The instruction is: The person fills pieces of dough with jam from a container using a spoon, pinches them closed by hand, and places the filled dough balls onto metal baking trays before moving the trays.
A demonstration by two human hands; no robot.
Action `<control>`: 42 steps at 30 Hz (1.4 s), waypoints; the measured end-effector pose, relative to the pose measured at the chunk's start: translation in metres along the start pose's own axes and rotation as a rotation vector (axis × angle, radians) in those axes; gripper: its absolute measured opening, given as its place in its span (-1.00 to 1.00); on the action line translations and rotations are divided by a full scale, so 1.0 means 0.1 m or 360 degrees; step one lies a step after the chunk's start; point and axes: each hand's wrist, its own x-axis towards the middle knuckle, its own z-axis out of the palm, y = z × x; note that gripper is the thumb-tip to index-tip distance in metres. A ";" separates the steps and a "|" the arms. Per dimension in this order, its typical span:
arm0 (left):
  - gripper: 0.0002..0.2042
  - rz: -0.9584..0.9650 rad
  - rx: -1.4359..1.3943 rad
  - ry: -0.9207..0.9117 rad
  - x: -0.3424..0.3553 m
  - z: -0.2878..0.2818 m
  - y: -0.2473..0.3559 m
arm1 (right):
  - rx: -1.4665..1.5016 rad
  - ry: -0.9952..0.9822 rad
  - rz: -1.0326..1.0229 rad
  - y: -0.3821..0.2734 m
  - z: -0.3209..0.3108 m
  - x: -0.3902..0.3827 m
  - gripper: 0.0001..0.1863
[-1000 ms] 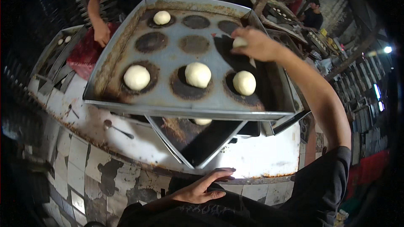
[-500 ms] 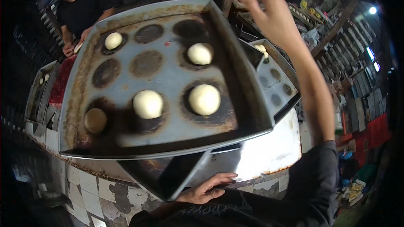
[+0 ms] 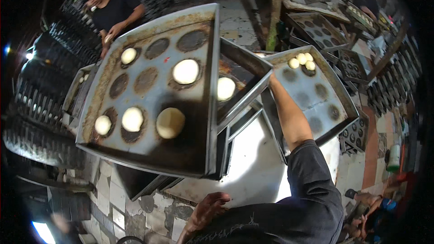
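Observation:
A metal baking tray (image 3: 158, 92) tops a skewed stack before me, with several pale dough balls (image 3: 132, 119) set apart on its round dark marks. Partly beneath it, a second tray (image 3: 248, 97) juts out to the right and shows one dough ball (image 3: 225, 89). My right forearm (image 3: 289, 113) reaches up to this second tray's right corner. Its hand is mostly hidden behind the rim, so its fingers do not show. My left hand (image 3: 210, 208) is low by my shirt, loosely bent, with nothing in it, apart from the trays.
Right of my arm lies another tray (image 3: 303, 97) with several dough balls bunched at its far end. Under the trays is a white table (image 3: 248, 153). A person in black (image 3: 120, 11) stands far left, another (image 3: 365, 0) far right. More trays (image 3: 321, 29) stand beyond.
My right hand has come down from high at the right to the second tray's corner. The view has shifted, revealing more of the second and right-hand trays. My left hand has drawn slightly back.

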 end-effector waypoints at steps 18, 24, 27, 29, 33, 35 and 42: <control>-0.65 0.0710 -0.1087 0.0350 -1.21 -1.46 -1.12 | -0.0410 -0.0909 -0.1222 -2.72 1.29 -7.03 -0.82; -0.72 0.1152 -0.1119 0.0876 -1.88 -2.22 -1.60 | -0.0264 -0.1632 -0.0572 -2.97 2.21 -7.77 -0.84; -0.68 0.1129 -0.1660 0.0546 -1.92 -2.28 -1.56 | -0.0176 -0.0996 -0.1365 -2.71 3.13 -7.67 -0.75; -0.55 0.1126 -0.1847 0.0071 -1.98 -2.74 -1.53 | 0.0263 -0.1312 0.0104 -2.73 3.56 -7.46 -0.75; -0.53 0.0934 -0.1107 0.0313 -2.06 -3.28 -1.41 | -0.0944 -0.0796 -0.1323 -2.32 4.38 -6.48 -0.73; -0.55 0.0904 -0.0144 0.0603 -1.89 -3.63 -1.32 | -0.1182 -0.0732 -0.1315 -2.24 4.66 -6.25 -0.73; -0.68 0.0824 -0.1567 0.0909 -1.42 -4.54 -0.53 | -0.1130 -0.0965 -0.0859 -2.28 4.99 -5.90 -0.81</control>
